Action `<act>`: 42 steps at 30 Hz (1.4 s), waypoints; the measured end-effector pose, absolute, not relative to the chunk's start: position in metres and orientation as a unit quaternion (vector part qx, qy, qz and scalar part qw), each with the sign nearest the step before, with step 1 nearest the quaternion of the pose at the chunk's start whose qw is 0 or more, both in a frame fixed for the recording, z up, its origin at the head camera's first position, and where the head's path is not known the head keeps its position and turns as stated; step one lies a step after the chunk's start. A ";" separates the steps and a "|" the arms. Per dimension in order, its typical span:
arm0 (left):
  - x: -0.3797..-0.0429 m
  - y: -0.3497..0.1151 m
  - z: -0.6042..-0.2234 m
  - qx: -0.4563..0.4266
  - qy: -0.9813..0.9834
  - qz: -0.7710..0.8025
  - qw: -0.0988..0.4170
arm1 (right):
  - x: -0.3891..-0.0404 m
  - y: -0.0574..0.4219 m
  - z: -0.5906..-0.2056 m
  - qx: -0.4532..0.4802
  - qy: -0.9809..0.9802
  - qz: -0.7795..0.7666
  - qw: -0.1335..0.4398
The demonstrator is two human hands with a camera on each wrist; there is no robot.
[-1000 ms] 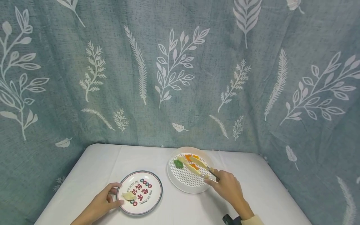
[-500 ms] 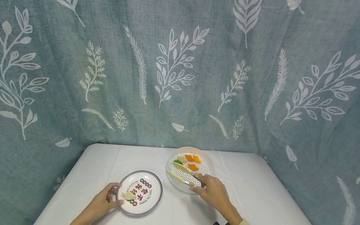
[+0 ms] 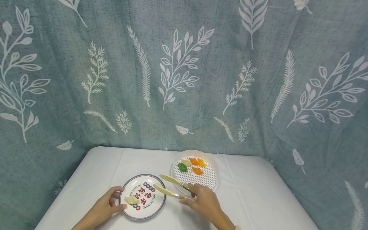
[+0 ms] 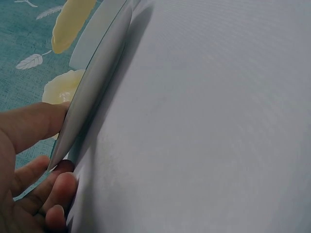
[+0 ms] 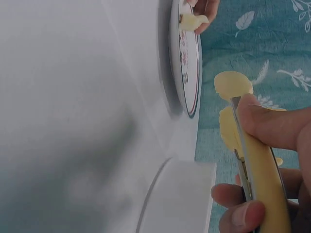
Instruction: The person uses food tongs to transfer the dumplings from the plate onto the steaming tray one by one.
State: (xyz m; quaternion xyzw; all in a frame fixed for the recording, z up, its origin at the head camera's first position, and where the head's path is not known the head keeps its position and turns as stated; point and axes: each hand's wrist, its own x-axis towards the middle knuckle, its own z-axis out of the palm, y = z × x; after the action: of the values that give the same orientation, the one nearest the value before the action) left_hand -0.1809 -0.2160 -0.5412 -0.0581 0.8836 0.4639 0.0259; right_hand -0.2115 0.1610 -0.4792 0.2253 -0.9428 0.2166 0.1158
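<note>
My left hand pinches the left rim of a round white plate with red lettering and a dark rim. In the left wrist view the thumb lies over the plate's edge, with fingertips beneath. One pale dumpling lies on the plate near that hand. My right hand holds serving tongs with pale yellow tips. Their two arms are spread, nothing between them, and the tips overlap the plate's right rim in the head view.
Behind the tongs stands a round white steamer basket with a perforated base. In it lie a green dumpling, a pale dumpling, a yellow dumpling and two orange dumplings. A patterned curtain borders the white table.
The right hand has carried the tongs left and toward the front, from over the steamer basket to the plate's right rim. The left hand and the plate have stayed put.
</note>
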 end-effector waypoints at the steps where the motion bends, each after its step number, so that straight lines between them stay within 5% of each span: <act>1: -0.181 -0.216 -0.542 -0.059 0.883 0.464 0.026 | -0.211 0.159 -0.480 0.228 -0.943 0.215 0.115; 42: -0.185 -0.218 -0.549 -0.066 0.882 0.466 0.025 | -0.193 0.108 -0.495 0.296 -0.929 0.212 0.067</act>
State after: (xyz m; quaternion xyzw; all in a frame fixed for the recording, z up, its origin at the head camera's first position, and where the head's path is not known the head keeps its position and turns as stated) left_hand -0.1852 -0.2178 -0.5485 -0.0655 0.8822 0.4657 0.0248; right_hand -0.1926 0.1078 -0.4953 0.2958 -0.9291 0.2117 0.0674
